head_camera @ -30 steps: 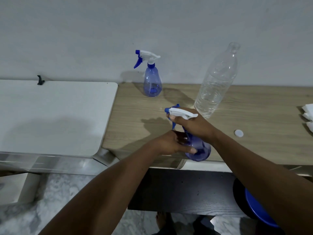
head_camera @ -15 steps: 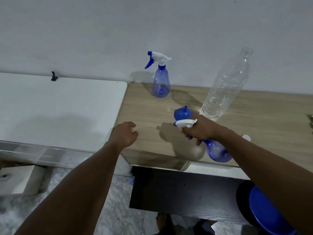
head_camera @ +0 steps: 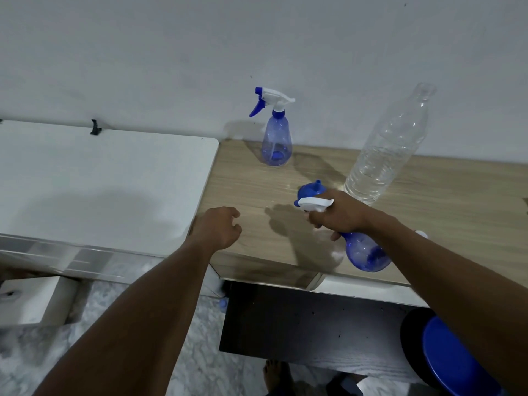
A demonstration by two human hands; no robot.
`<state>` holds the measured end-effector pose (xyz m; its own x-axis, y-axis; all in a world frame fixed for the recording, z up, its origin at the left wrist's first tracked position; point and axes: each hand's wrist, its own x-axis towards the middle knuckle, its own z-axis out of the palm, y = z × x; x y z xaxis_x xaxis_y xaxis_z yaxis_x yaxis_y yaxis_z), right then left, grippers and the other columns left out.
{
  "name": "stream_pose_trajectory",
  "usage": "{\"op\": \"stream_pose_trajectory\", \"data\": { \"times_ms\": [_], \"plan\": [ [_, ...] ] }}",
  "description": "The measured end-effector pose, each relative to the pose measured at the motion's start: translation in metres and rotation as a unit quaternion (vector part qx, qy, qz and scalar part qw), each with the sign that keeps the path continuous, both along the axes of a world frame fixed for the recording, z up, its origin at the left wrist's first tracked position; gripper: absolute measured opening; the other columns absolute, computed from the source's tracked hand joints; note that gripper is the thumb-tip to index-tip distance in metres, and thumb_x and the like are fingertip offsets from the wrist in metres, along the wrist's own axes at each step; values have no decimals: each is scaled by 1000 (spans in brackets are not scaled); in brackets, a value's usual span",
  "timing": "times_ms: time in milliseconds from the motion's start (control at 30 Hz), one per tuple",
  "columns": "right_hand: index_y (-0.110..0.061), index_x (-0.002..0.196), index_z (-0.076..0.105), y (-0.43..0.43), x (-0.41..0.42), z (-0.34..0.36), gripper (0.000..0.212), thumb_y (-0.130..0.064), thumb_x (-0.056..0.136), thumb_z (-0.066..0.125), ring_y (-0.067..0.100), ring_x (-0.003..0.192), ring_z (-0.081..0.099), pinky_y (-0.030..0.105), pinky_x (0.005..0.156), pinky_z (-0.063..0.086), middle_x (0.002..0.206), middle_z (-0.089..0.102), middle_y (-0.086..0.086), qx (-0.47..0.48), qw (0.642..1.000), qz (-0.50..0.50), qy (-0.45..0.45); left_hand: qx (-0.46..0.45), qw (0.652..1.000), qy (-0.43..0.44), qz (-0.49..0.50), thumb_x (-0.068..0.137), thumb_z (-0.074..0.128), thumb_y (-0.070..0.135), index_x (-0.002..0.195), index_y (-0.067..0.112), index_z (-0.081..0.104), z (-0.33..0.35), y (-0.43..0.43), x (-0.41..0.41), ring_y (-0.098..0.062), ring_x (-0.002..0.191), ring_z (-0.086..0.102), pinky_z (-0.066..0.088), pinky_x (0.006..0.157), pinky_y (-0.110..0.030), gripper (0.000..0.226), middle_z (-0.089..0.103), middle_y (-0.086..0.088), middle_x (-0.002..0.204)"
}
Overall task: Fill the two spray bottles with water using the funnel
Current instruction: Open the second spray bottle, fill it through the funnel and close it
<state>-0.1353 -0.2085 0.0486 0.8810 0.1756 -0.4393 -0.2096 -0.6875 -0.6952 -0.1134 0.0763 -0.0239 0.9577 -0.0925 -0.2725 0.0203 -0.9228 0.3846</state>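
Near the front edge of the table [head_camera: 443, 195], the right hand [head_camera: 340, 214] grips one spray bottle [head_camera: 368, 255] round its neck. The bottle leans with its base toward the person. The funnel [head_camera: 310, 191] sits spout-up just behind that hand. The left hand [head_camera: 218, 227] hovers leftward, loosely curled, empty and farther from the funnel. The second spray bottle [head_camera: 276, 138] stands upright at the wall, and the water bottle [head_camera: 383, 155] stands right of the funnel.

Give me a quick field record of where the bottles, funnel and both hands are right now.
right hand: grips the near spray bottle around its neck, bottle tilted
left hand: loosely curled, holds nothing, over the left edge of the table
far spray bottle: upright by the wall, sprayer head on
funnel: on the table, spout up, just beyond the right hand
water bottle: uncapped, partly full
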Motion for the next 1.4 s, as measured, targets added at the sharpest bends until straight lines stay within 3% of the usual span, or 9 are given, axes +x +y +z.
{"op": "stream_pose_trajectory", "data": {
  "times_ms": [233,333,467,633,767,867,1033,1267,1400],
  "plan": [
    [-7,87,66,4,5,-6,15,-22,87,64,36,69,67,36,47,58,76,67,19,-11,1000,-7,-8,-3,1000,-7,-11,86,61,33,129,25,61,1,-1,5,-21,116,60,48,101,-36,44,68,-1,124],
    [-20,95,57,3,6,0,15,-24,83,65,23,64,65,32,49,55,83,69,10,20,999,-12,-26,-1,1000,-13,-16,85,61,34,128,25,61,2,-2,8,-21,116,61,48,100,-36,44,68,-1,122],
    [-13,102,56,-6,10,12,20,-21,88,67,20,72,67,22,57,49,85,71,1,16,994,-8,-105,-2,1000,-16,-22,86,61,35,129,26,61,5,-6,13,-20,118,60,48,100,-37,43,68,-1,124],
    [-12,95,60,-15,15,28,23,-25,85,76,30,77,71,48,61,61,89,70,6,21,983,-20,-182,-3,999,-25,-28,86,61,37,128,28,60,12,-13,23,-19,116,61,49,99,-37,43,68,1,122],
    [-11,95,64,-19,30,54,24,-22,81,81,31,80,72,51,64,62,90,71,7,29,976,-25,-215,-6,999,-36,-31,86,61,38,126,29,61,22,-22,33,-19,116,59,49,99,-39,41,68,2,120],
    [-16,92,67,-22,49,79,20,-26,82,80,21,81,68,36,73,56,88,70,0,-13,960,-27,-277,-19,998,-42,-36,85,62,37,126,29,61,30,-32,42,-19,115,60,49,98,-40,41,67,2,119],
    [-16,99,68,-26,95,113,20,-25,85,77,10,71,54,17,61,38,81,61,-5,-87,943,-29,-321,-29,997,-51,-47,86,62,36,127,29,60,43,-50,57,-20,116,59,48,99,-41,42,67,0,120],
    [-11,107,67,-28,155,80,28,-15,81,77,29,96,62,40,84,51,108,67,10,-190,945,-22,-266,-27,996,-49,-67,87,62,35,131,28,58,48,-68,73,-20,120,57,47,101,-41,45,63,0,128],
    [-16,104,64,-30,174,51,25,-13,81,74,31,90,62,39,79,52,107,65,11,-229,937,-47,-259,-14,996,-44,-79,88,61,37,133,29,57,47,-74,78,-19,123,55,47,101,-40,46,62,1,130]
  ]
}}
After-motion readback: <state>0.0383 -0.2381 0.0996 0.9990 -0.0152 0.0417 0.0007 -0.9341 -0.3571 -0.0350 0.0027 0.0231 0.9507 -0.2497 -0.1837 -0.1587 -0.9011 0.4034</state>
